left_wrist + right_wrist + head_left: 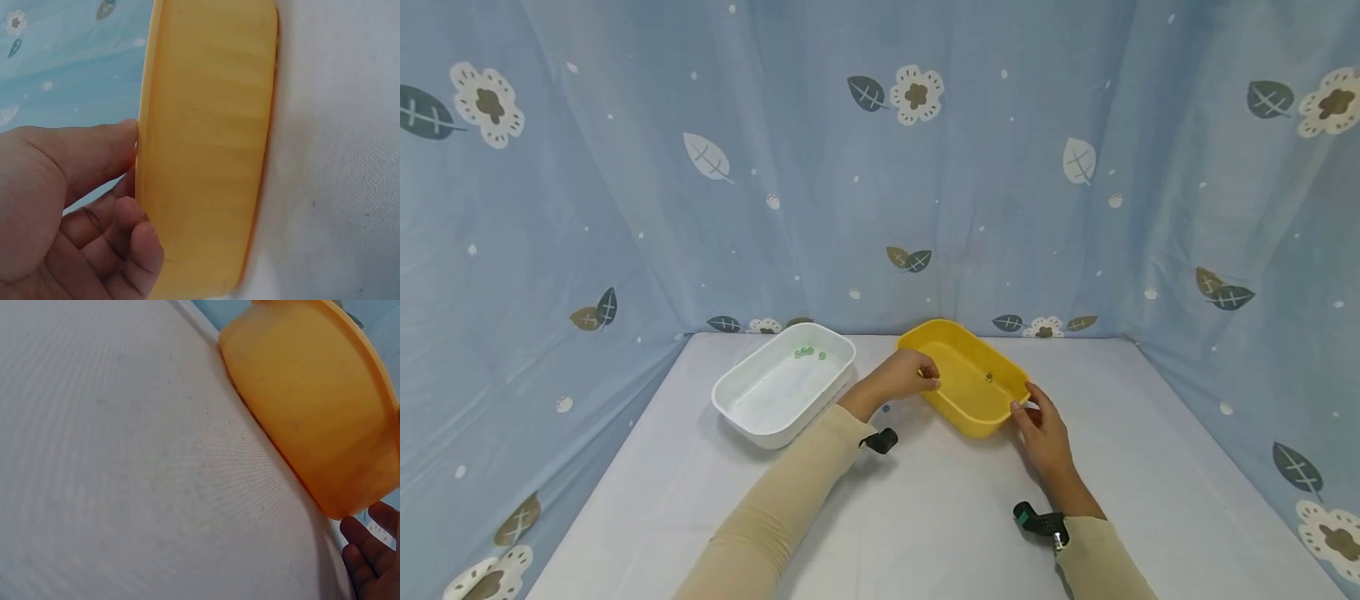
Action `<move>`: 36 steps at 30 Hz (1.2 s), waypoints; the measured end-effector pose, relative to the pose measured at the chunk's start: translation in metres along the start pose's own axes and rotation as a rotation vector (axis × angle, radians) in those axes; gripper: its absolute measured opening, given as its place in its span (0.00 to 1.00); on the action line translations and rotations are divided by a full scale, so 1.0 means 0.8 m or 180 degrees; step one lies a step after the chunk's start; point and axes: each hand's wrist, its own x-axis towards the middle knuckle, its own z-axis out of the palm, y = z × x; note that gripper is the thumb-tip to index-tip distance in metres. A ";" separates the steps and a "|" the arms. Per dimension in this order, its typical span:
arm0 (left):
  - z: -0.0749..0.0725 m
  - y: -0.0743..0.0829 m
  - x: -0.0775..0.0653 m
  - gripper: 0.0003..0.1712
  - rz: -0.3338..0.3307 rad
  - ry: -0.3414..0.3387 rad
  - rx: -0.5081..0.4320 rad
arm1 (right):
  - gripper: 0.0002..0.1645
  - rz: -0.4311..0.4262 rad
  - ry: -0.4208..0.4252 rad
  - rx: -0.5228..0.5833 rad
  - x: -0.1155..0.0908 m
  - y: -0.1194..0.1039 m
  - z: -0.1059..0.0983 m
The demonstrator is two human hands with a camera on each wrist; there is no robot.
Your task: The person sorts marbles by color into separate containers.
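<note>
A yellow plastic basin (955,367) stands at an angle on the white table, with a small brownish bead-like piece (988,377) inside. My left hand (901,377) pinches its near left rim between thumb and fingers; the left wrist view shows the thumb (103,147) against that rim. At the basin's right corner is my right hand (1043,429), thumb and forefinger holding the rim. Only a few of its fingers (369,550) show in the right wrist view, beside the basin's end wall. A small blue bead-like piece (886,408) lies on the table beneath the left wrist.
To the left stands a white plastic basin (741,398) with several small green bead-like pieces (805,352) toward its far end. My left forearm (790,492) passes close to its near right side. A blue patterned curtain (820,250) borders the table's back and sides.
</note>
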 end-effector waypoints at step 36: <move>0.006 -0.078 -0.063 0.09 -0.0156 0.0284 0.0227 | 0.42 -0.0037 -0.0028 -0.0055 0.002 -0.001 0.000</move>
